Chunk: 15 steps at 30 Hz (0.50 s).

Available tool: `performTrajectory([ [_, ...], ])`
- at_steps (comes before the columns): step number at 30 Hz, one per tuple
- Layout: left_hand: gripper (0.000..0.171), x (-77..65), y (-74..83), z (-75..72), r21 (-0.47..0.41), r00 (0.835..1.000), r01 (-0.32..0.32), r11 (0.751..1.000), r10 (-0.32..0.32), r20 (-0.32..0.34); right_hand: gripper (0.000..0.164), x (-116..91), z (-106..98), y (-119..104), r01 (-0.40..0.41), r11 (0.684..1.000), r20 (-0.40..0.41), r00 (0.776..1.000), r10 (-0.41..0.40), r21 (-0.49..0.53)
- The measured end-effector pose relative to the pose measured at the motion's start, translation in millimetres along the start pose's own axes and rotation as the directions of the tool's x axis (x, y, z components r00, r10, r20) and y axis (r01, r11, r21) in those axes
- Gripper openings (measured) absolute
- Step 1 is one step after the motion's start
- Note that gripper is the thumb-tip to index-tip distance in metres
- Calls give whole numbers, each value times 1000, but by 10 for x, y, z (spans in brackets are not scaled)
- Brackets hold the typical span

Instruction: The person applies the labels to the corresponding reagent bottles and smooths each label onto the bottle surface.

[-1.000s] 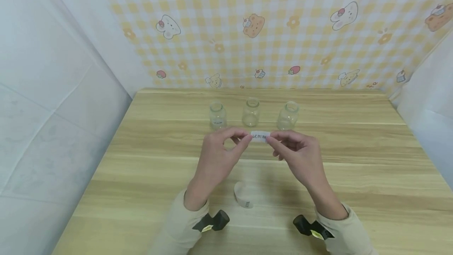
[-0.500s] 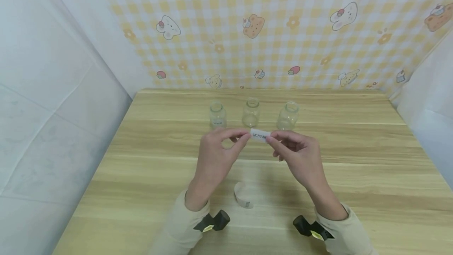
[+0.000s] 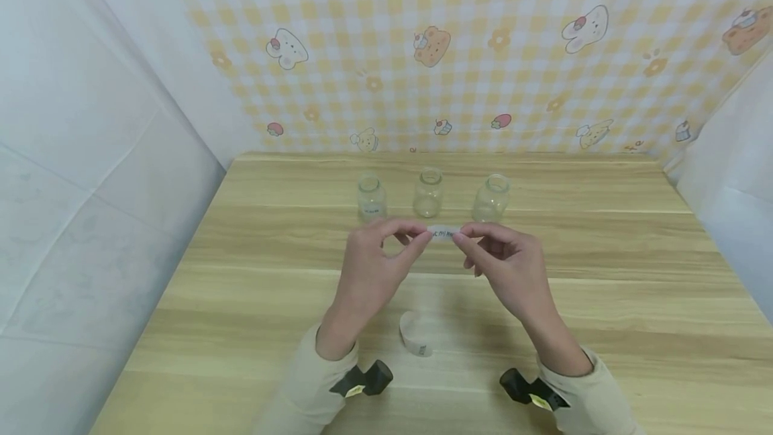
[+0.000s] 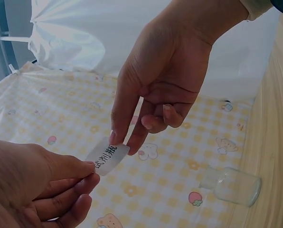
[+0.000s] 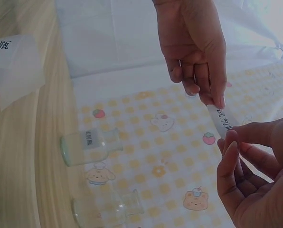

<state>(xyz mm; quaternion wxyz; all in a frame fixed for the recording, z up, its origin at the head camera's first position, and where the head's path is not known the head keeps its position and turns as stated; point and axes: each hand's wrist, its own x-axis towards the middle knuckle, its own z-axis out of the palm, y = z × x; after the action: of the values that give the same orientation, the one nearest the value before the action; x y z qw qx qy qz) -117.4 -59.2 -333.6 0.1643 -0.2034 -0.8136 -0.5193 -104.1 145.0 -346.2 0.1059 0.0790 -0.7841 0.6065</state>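
Note:
A small white label (image 3: 443, 233) with dark printed characters is stretched between both hands above the table. My left hand (image 3: 376, 270) pinches its left end between thumb and index finger, and my right hand (image 3: 513, 267) pinches the right end the same way. In the left wrist view the label (image 4: 108, 158) bows slightly. Behind the hands stand three clear glass jars without lids: the left jar (image 3: 371, 199) bears a similar label, while the middle jar (image 3: 429, 193) and the right jar (image 3: 491, 199) show none.
A curled strip of label paper (image 3: 415, 335) with print at one end lies on the wooden table (image 3: 253, 301) between the forearms. A checked yellow cloth (image 3: 374, 52) hangs behind the table's far edge, and a white sheet (image 3: 90, 186) hangs at the left.
The label has tilted in the fingers, first down to the right, and now lies level and seen more edge-on. Both hands stay nearly in place; the jars and strip have not moved.

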Motion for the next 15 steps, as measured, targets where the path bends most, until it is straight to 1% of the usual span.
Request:
performTrajectory([
  [4,9,10,6,8,3,1000,10,1000,-10,12,7,4,-2,-11,1,1000,-29,1000,-1,-16],
  [11,8,37,5,28,-11,1000,9,1000,-9,9,8,27,2,-22,-16,1000,-88,996,14,-17],
  [15,10,73,-10,64,-17,1000,18,1000,-18,0,11,68,21,-6,-31,1000,-130,991,31,3],
])
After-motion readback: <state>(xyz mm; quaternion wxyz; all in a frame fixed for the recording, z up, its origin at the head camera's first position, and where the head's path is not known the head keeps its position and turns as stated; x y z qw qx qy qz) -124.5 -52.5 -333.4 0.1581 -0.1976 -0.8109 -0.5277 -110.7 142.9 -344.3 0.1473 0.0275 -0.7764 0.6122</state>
